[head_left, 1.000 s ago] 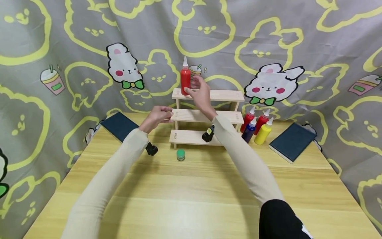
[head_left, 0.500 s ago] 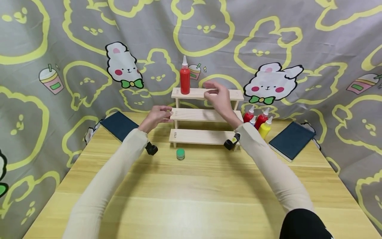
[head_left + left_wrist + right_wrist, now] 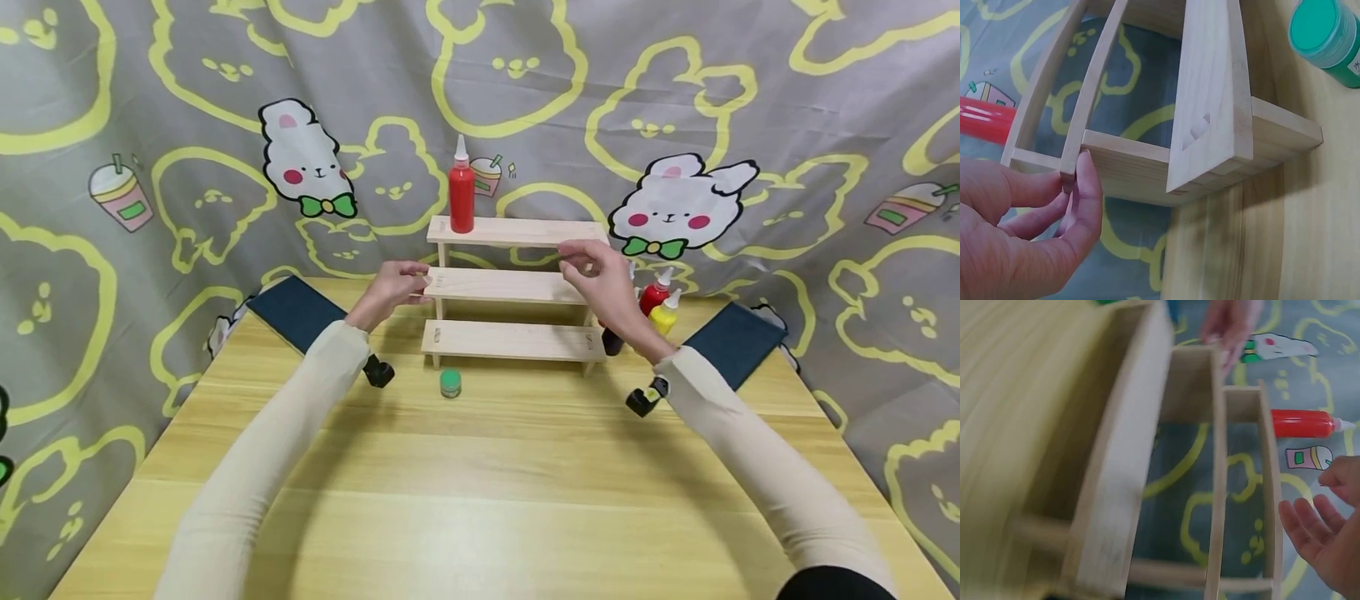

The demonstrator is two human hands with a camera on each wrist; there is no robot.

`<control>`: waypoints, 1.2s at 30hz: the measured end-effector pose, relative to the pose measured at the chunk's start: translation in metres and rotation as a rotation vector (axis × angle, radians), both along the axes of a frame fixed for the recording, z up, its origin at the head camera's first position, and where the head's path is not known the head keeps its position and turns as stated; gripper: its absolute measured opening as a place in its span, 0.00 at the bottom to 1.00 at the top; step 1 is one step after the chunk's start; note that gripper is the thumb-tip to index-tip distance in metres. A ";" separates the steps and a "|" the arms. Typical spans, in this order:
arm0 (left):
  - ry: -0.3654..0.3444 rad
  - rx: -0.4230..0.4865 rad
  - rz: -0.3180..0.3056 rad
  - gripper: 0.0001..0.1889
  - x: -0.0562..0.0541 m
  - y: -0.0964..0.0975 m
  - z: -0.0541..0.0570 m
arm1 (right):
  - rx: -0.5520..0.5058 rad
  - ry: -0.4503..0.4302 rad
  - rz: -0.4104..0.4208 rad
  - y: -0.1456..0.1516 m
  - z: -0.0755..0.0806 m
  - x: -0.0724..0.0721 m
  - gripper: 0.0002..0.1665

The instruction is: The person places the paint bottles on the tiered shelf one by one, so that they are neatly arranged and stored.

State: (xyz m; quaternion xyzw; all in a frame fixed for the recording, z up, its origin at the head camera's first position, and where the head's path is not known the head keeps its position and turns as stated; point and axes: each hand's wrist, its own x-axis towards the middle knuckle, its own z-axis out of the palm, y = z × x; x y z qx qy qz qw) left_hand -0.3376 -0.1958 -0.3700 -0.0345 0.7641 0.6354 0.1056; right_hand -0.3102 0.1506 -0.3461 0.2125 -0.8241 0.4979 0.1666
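Placed so far, by the look of it: one red bottle [image 3: 462, 200], upright on the rack [image 3: 517, 340], top tier, left end. Your left hand [image 3: 392, 287] pinches the middle tier [image 3: 498, 284]; your right [image 3: 606, 287] is empty, fingers loosely curved. Likely left: yellow bottle [image 3: 663, 318], second red [image 3: 655, 297], others half-hidden, on the table [image 3: 480, 492] beside the rack.
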 end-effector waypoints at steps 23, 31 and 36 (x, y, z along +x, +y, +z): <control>0.046 -0.081 -0.006 0.24 0.003 0.005 0.003 | 0.150 0.266 -0.156 0.085 -0.044 0.032 0.14; 0.013 -0.036 -0.029 0.24 0.003 -0.002 0.003 | 0.074 0.166 -0.252 0.092 -0.060 0.034 0.17; -0.028 0.016 -0.032 0.25 -0.002 -0.003 0.002 | 0.033 0.080 -0.296 0.095 -0.065 0.034 0.19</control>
